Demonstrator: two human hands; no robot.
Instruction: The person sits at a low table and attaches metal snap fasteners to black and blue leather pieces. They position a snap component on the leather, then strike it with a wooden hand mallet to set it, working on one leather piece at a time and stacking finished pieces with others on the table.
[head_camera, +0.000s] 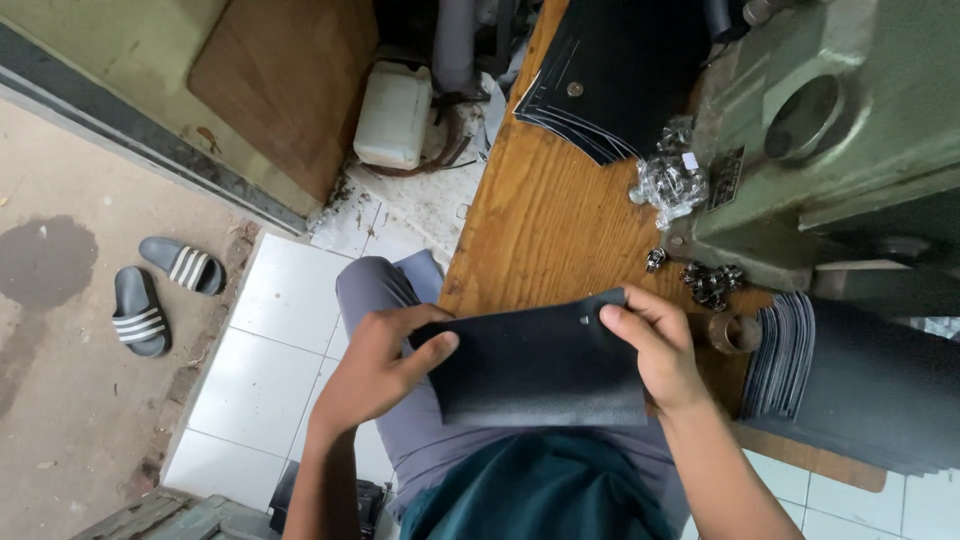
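Black leather piece (540, 370) hangs just off the near edge of the wooden bench (545, 215), stretched between both hands: left hand (375, 365) pinches its left edge, right hand (650, 345) its right corner.

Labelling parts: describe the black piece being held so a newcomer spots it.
Start at the wooden workbench beside the green machine. At its near edge, the black sheet is pinched between left hand and right hand: single and off the bench, unlike the stacks.
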